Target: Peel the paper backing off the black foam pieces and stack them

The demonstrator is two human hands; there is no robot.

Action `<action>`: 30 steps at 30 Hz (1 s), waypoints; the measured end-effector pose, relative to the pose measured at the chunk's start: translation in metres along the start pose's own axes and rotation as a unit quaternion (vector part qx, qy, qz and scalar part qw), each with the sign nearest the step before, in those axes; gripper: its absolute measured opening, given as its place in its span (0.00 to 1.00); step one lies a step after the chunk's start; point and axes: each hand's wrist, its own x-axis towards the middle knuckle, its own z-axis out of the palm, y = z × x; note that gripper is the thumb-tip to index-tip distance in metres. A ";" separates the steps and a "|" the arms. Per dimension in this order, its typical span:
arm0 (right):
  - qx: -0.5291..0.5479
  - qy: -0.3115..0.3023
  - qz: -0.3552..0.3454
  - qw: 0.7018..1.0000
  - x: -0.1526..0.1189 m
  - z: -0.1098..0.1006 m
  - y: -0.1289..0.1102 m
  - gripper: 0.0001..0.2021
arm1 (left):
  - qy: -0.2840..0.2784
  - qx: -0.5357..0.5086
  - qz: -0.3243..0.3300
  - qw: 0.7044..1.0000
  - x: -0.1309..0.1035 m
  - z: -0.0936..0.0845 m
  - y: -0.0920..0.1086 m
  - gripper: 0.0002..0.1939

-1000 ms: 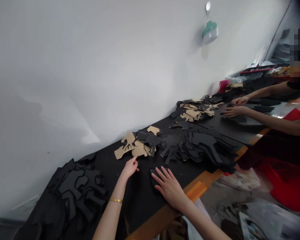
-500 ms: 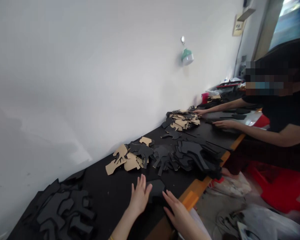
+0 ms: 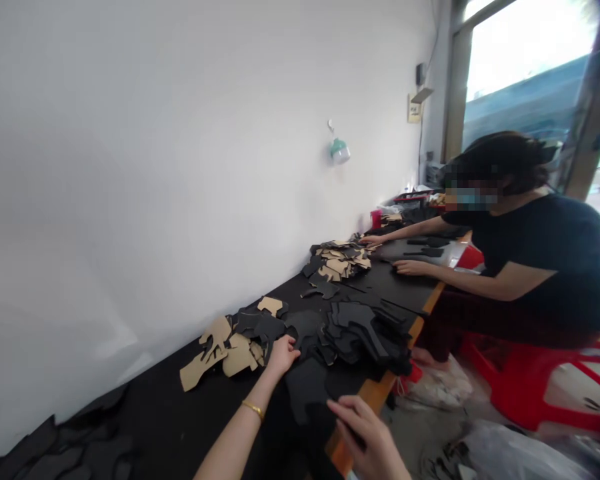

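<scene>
Left hand (image 3: 281,358) is stretched out over the flat black tabletop (image 3: 165,413), fingers curled in, while the right hand (image 3: 369,435) sits lower, index finger pointing inward. The flat matte-black cut-out sheet (image 3: 306,390) lies between them, its lower end kinda lost against the dark surface. Right fingertips seem to meet its edge; honestly can't tell if either hand's pinching anything.
</scene>
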 end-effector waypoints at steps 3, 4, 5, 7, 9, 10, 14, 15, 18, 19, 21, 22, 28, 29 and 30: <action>0.024 0.070 0.044 0.996 0.037 -0.032 0.030 0.16 | -0.014 -0.087 0.008 0.996 -0.004 -0.014 -0.001 0.18; 0.023 0.094 0.061 0.993 0.052 -0.041 0.043 0.17 | -0.014 -0.115 0.014 0.993 -0.009 -0.019 0.000 0.19; 0.017 0.105 0.079 0.991 0.067 -0.049 0.056 0.18 | -0.012 -0.138 0.021 0.990 -0.015 -0.024 0.001 0.19; -0.008 0.109 0.110 0.988 0.090 -0.056 0.079 0.20 | -0.009 -0.196 0.029 0.980 -0.034 -0.034 0.004 0.19; -0.029 0.118 0.121 0.985 0.102 -0.053 0.090 0.22 | -0.016 -0.278 0.028 0.960 -0.060 -0.041 0.008 0.18; -0.028 0.124 0.120 0.985 0.102 -0.048 0.089 0.22 | -0.025 -0.319 0.024 0.947 -0.073 -0.042 0.009 0.18; 0.188 0.037 0.176 0.966 0.078 -0.016 0.046 0.26 | -0.103 -0.349 0.005 0.931 -0.125 -0.041 0.013 0.16; 0.267 -0.006 0.211 0.940 0.070 -0.009 0.030 0.28 | -0.135 -0.325 0.005 0.936 -0.135 -0.041 0.013 0.15; 0.392 -0.071 0.293 0.869 0.053 0.005 -0.010 0.28 | -0.181 -0.224 0.034 0.957 -0.152 -0.047 0.012 0.12; 0.405 -0.081 0.306 0.858 0.049 0.007 -0.020 0.26 | -0.162 -0.206 0.042 0.964 -0.154 -0.052 0.011 0.15; 0.412 -0.112 0.317 0.847 0.043 0.008 -0.035 0.24 | -0.093 -0.226 0.047 0.969 -0.156 -0.063 0.011 0.24; 0.408 -0.132 0.316 0.846 0.040 0.007 -0.040 0.23 | -0.062 -0.254 0.042 0.964 -0.156 -0.068 0.011 0.28; 0.312 -0.209 0.224 0.899 0.029 -0.004 -0.072 0.17 | -0.087 -0.301 0.003 0.950 -0.170 -0.083 0.021 0.19; 0.301 -0.201 0.225 0.905 0.030 -0.007 -0.077 0.17 | -0.093 -0.285 0.007 0.954 -0.174 -0.083 0.023 0.17; 0.295 -0.195 0.232 0.906 0.031 -0.009 -0.080 0.18 | -0.098 -0.267 0.013 0.958 -0.178 -0.084 0.025 0.16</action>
